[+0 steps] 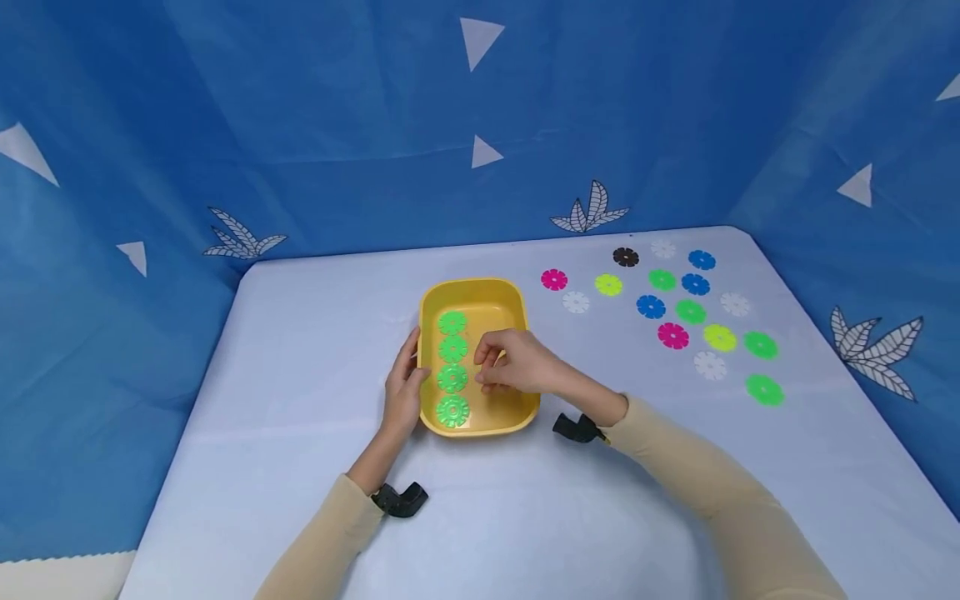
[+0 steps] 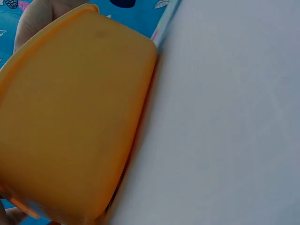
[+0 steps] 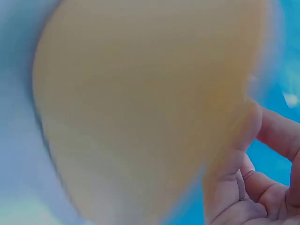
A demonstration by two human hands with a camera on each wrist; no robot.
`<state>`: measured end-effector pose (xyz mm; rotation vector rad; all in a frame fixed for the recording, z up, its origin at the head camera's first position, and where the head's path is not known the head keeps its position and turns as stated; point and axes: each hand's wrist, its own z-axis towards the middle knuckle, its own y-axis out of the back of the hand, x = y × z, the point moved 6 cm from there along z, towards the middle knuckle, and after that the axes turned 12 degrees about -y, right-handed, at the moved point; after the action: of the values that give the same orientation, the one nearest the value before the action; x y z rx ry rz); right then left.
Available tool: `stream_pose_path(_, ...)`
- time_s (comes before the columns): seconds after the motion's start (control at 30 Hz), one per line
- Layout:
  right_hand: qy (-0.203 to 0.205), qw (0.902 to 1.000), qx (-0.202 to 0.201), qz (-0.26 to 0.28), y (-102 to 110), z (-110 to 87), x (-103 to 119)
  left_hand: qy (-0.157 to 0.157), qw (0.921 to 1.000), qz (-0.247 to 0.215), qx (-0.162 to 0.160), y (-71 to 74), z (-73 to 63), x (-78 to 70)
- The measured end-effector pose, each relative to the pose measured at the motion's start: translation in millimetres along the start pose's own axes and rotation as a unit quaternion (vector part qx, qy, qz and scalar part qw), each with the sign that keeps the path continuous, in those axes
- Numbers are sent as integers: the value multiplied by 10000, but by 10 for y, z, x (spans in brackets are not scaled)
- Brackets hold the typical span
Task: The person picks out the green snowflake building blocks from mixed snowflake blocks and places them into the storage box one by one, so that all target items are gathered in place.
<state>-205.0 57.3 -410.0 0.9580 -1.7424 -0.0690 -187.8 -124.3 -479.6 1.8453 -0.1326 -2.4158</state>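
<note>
Yellow, round-cornered rectangular plastic tray (image 1: pixel 480 289) on a table covered with smooth white cloth (image 1: pixel 315 333), near the middle. To its right, sixteen flat plastic discs with notched edges (image 1: pixel 667 337) lie scattered: four green, four white, three blue, two pink, two yellow and one dark brown. Inside the tray, four bright green notched discs (image 1: pixel 446 348) form a column beside the left wall. The person's right hand (image 1: pixel 517 360) reaches in over the right wall, hiding part of the floor; its fingers bend toward the thumb, and whether they pinch anything cannot be told. The left hand (image 1: pixel 403 392) grips the left wall, thumb at the rim, fingers along the outside. In both wrist views the smooth outer wall blocks the inside, blurred on the right. Black curved devices (image 1: pixel 401 500) sit at the cuffs of beige fabric sleeves (image 1: pixel 705 467). Behind hangs a creased blue cloth (image 1: pixel 360 125) printed with white triangles and outlined leaves
</note>
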Motion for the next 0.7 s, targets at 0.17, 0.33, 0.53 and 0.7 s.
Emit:
stream_pose_path(0.17, -291, 9981, -504, 208, 493, -246, -219, 105, 9999, -30, 82, -12, -15, -100)
stream_pose_path(0.33, -1034, 9887, -1087, 5, 1033, -519, -825, 171, 9998, -79, 82, -21, -12, -92)
stream_pose_path(0.53, -1797, 9651, -1903, 56, 1636, -1082, -1666, 107, 9999, -72, 57, -29, -11, 21)
stream_pose_path(0.7, -2210, 9427, -2479, 315, 2015, -1529, -2318, 151, 9997, -169, 22, -18, -2, 33)
